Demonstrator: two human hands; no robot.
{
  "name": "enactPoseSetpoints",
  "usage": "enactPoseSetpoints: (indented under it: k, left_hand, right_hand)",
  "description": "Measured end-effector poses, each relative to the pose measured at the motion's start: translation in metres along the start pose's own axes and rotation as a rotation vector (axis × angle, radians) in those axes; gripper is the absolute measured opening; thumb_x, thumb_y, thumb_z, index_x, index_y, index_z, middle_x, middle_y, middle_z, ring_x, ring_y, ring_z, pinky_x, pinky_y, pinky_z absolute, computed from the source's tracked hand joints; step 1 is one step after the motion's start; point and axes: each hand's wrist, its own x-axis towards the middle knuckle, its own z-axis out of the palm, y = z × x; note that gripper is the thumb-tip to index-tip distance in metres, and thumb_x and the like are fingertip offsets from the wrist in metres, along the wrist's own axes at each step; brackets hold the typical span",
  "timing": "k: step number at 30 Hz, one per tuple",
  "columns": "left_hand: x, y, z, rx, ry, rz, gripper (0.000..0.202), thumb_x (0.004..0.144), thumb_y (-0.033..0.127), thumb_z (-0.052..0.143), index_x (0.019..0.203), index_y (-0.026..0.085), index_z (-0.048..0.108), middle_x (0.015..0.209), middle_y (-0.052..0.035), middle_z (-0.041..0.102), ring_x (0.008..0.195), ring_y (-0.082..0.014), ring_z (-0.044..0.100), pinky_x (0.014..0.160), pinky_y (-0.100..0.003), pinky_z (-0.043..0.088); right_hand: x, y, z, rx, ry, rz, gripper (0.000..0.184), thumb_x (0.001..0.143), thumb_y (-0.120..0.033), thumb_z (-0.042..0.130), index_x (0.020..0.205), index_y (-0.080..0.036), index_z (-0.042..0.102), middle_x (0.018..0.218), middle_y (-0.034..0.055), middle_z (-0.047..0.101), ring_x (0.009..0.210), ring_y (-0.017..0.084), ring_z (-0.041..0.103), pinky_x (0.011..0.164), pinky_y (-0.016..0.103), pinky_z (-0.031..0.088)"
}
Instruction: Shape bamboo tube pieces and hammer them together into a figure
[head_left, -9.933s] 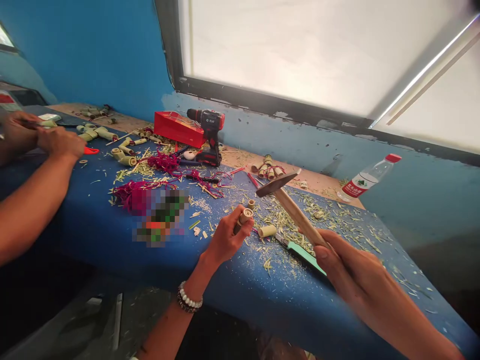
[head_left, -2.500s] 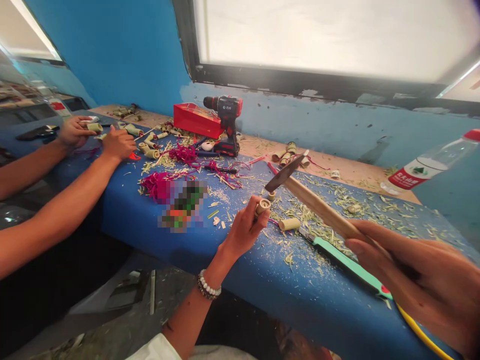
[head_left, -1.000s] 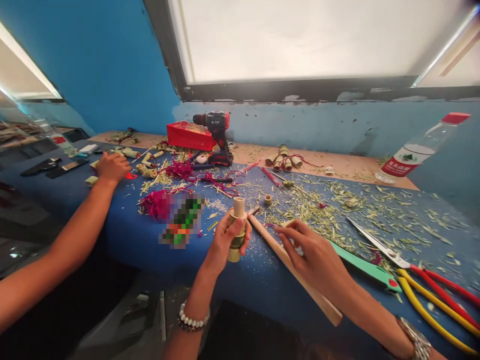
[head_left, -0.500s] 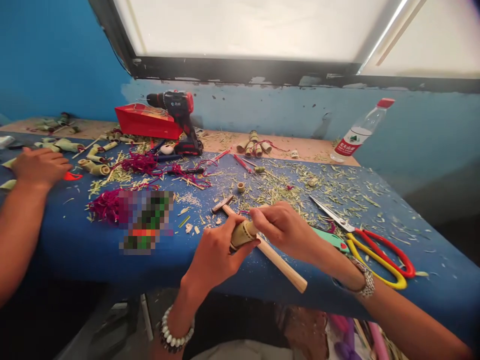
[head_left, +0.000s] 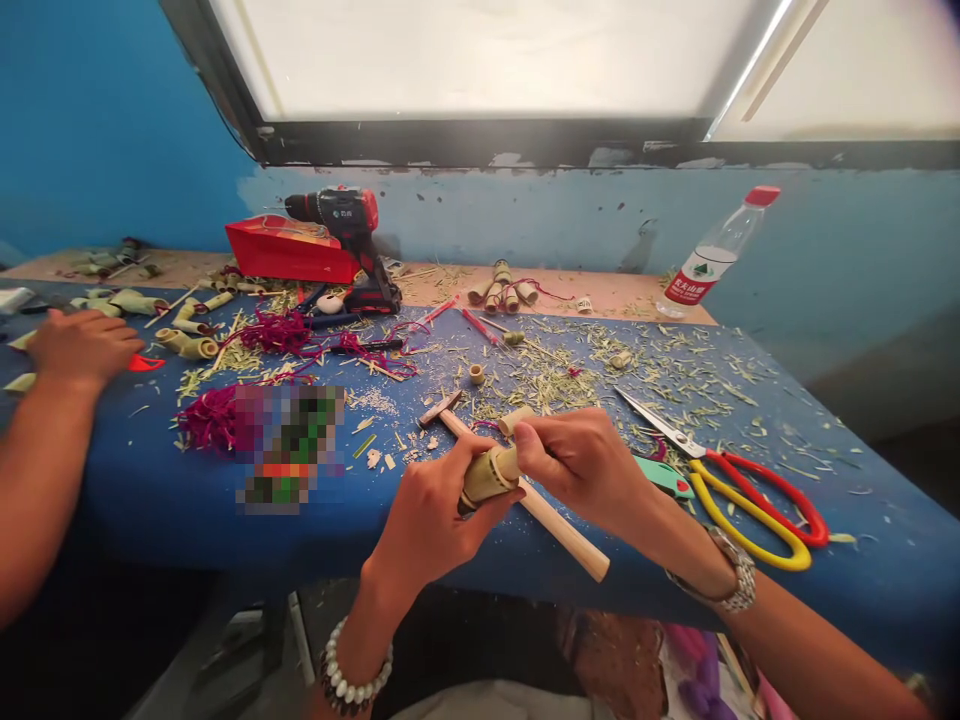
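Note:
My left hand point(head_left: 431, 510) is wrapped round a short bamboo tube point(head_left: 484, 480), tilted up to the right. Close against the tube's upper end, my right hand point(head_left: 581, 455) is closed with its thumb bent over a pale bamboo piece point(head_left: 516, 420) that pokes out beyond the fingers. A paler end point(head_left: 508, 461) shows at the tube's mouth; whether it belongs to the same piece is hidden by the fingers. Purple cord point(head_left: 486, 425) shows just behind. Beneath both hands lies a hammer point(head_left: 566, 530), its head to the upper left.
Red-and-yellow scissors point(head_left: 757, 500) and a green-handled tool point(head_left: 664, 477) lie right. Farther back are a bottle point(head_left: 697, 270), a cordless drill point(head_left: 352, 235), a red box point(head_left: 289, 250), bamboo pieces point(head_left: 502, 290) and purple cord bundles. Another person's hand point(head_left: 82, 345) rests at left.
My right hand has drawn slightly to the right, and more of the pale bamboo piece shows beside its fingers. My left hand keeps its hold on the tube. The view has shifted a little.

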Motion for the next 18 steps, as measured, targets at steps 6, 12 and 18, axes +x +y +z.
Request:
enactPoseSetpoints:
  k: [6, 12, 18]
  left_hand:
    - [-0.002, 0.004, 0.002, -0.003, -0.011, 0.065, 0.027, 0.089, 0.040, 0.061, 0.107, 0.025, 0.049, 0.075, 0.0034, 0.062, 0.057, -0.0138, 0.059, 0.055, -0.023, 0.038]
    - [-0.005, 0.006, 0.003, 0.016, -0.004, 0.154, 0.027, 0.089, 0.039, 0.062, 0.108, 0.025, 0.049, 0.076, 0.0030, 0.065, 0.059, -0.0138, 0.061, 0.056, -0.023, 0.040]
    - [0.001, 0.002, -0.002, 0.056, -0.010, 0.241, 0.028, 0.091, 0.043, 0.059, 0.109, 0.023, 0.049, 0.082, 0.0008, 0.069, 0.060, -0.0147, 0.062, 0.057, -0.024, 0.041]
  right_hand:
    - [-0.010, -0.004, -0.011, -0.047, -0.015, -0.025, 0.044, 0.098, -0.027, 0.039, 0.055, -0.020, 0.036, 0.050, -0.0065, 0.026, 0.043, 0.008, 0.024, 0.047, 0.026, 0.018]
    - [-0.016, -0.008, -0.021, -0.058, -0.030, -0.102, 0.041, 0.098, -0.025, 0.041, 0.058, -0.021, 0.034, 0.054, -0.0069, 0.024, 0.044, 0.008, 0.020, 0.046, 0.026, 0.017]
    - [-0.021, -0.008, -0.023, -0.130, 0.012, -0.155, 0.042, 0.097, -0.023, 0.042, 0.055, -0.021, 0.038, 0.049, -0.0069, 0.029, 0.041, 0.008, 0.023, 0.044, 0.027, 0.018]
